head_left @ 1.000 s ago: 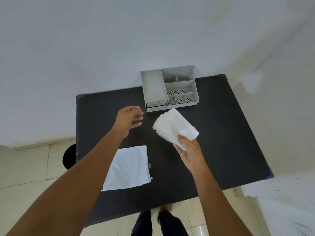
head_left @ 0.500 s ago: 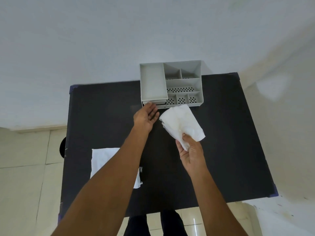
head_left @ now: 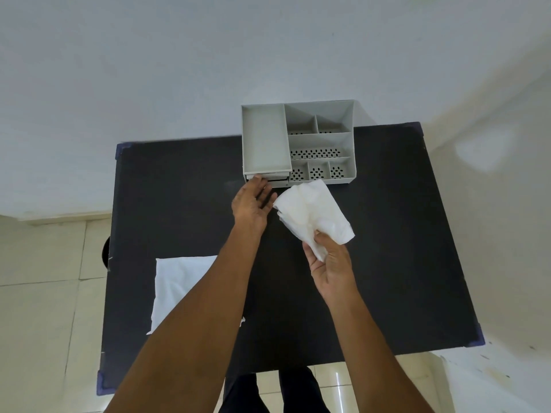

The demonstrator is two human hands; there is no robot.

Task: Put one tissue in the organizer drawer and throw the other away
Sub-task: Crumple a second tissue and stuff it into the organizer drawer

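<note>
1. The left hand (head_left: 252,201) reaches forward over the black table (head_left: 402,234), palm down, fingers extended and loosely spread, their tips at the drawer front (head_left: 275,177) on the lower left of the organizer (head_left: 298,144); it is not closed around anything that can be seen
2. The right hand (head_left: 329,262) is raised just right of the left, thumb and fingers pinched on the lower edge of a crumpled tissue (head_left: 311,214)
3. That tissue is white, creased and bunched, fanning up from the pinch toward the organizer's front edge, just beside the left fingers
4. A second tissue (head_left: 179,287) lies flat on the table's near left part, partly hidden under the left forearm
5. The organizer is grey, at the table's far edge, with one long tray on the left and smaller perforated compartments on the right; all the visible compartments look empty
</note>
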